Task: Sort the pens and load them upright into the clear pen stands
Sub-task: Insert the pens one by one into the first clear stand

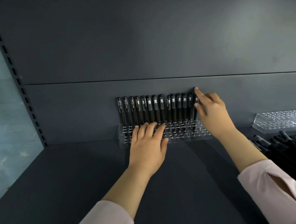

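A clear pen stand (180, 135) sits against the back panel of a dark shelf, with several black pens (150, 109) upright in its rear row. My left hand (146, 144) rests flat on the stand's left half, fingers straight. My right hand (212, 113) holds the rightmost black pen (196, 115) upright at the end of the row. Its index fingertip lies on the pen's top and its thumb against the barrel. A second clear stand (285, 120) lies at the right with no pens in it.
A heap of loose black pens (292, 154) lies on the shelf at the right, near my right forearm. The shelf's slotted upright (13, 70) and a bluish side wall bound the left. The dark shelf surface (77, 172) extends toward me.
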Demonstrator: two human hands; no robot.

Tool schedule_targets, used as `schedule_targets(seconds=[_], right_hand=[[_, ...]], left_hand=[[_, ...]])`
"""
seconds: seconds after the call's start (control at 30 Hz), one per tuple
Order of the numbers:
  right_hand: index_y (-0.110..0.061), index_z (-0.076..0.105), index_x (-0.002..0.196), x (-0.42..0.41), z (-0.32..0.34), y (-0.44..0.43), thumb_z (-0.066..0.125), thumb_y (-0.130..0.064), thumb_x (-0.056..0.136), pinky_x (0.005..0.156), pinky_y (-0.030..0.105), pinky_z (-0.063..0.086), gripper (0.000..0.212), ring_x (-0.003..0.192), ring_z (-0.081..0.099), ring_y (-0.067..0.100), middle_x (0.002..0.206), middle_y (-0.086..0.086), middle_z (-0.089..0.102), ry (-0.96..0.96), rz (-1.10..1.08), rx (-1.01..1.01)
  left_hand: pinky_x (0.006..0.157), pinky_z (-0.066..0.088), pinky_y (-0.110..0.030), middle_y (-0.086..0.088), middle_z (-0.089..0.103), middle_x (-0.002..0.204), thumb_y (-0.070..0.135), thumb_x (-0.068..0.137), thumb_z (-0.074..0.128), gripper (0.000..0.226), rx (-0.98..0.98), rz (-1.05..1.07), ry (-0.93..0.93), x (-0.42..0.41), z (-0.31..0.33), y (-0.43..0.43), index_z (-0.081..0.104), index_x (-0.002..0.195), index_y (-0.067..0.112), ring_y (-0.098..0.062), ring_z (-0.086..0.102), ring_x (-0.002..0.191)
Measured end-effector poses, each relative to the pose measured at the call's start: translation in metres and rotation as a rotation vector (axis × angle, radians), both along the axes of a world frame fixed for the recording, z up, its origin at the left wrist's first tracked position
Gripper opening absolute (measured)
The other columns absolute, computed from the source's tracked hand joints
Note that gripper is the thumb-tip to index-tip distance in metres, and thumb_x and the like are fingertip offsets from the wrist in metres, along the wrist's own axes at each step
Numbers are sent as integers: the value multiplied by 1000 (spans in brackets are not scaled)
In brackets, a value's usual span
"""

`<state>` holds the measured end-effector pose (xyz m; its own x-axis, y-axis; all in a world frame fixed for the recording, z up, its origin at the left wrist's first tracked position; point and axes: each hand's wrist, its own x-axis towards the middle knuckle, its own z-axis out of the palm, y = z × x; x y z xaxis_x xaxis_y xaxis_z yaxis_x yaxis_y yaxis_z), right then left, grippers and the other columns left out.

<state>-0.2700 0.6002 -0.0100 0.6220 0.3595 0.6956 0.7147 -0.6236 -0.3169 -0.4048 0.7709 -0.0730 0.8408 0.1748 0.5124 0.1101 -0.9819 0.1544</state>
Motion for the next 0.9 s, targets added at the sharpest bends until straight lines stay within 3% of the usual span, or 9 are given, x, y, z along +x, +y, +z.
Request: schedule_targets(seconds=[0.1, 0.27, 0.4, 0.5, 0.6, 0.77, 0.9], right_hand=[[-21, 36, 148, -2, -2, -2, 49, -15, 99, 98, 42, 41, 52, 104, 48, 39, 114, 17, 50, 58, -12, -17], [-26, 44, 143, -6, 13, -9, 55, -25, 96, 102, 43, 41, 48, 117, 46, 36, 124, 12, 49, 178, -3, 15], [-25, 45, 140, -7, 27, -35, 59, -34, 93, 97, 34, 40, 50, 114, 50, 28, 123, 5, 52, 290, 18, -10], [-23, 48, 137, -4, 26, -73, 62, -35, 90, 93, 32, 40, 50, 107, 53, 24, 119, 4, 55, 279, 3, -37], [-18, 60, 124, 4, 20, -121, 65, -32, 89, 88, 25, 38, 38, 98, 55, 19, 110, 2, 61, 321, -3, -87], [-17, 71, 104, 21, 7, -194, 66, -22, 89, 80, 17, 37, 16, 96, 63, 17, 99, -2, 70, 364, 78, -165], [-18, 74, 97, 37, -4, -232, 64, -16, 90, 74, 9, 38, 12, 89, 62, 9, 96, -6, 71, 349, 120, -57]], left_hand=[[121, -2, -40, 6, 32, 155, 44, 103, 30, 49, -4, 3, 4, -1, 0, -1, 31, 150, 30, -18, 20, 146], [121, -4, -45, 2, 28, 158, 42, 104, 28, 48, -29, 6, 19, -8, 6, -11, 29, 151, 30, -20, 10, 150], [118, 19, -36, 5, 36, 152, 40, 103, 35, 45, -100, -45, 6, -18, 13, -35, 39, 146, 27, -16, 27, 143], [105, 39, -31, 12, 52, 136, 41, 100, 42, 38, -286, -76, 51, -19, 16, -65, 51, 134, 28, -10, 47, 125], [96, 48, -34, 12, 59, 126, 44, 98, 47, 35, -445, -90, 126, -13, 16, -107, 56, 128, 27, -9, 56, 114], [106, 42, -36, 4, 56, 134, 51, 96, 47, 52, -591, -84, 245, 14, 18, -188, 49, 137, 19, -16, 47, 128], [112, 32, -38, -3, 45, 143, 66, 91, 42, 76, -558, 23, 327, 38, 19, -245, 37, 145, 13, -25, 33, 136]])
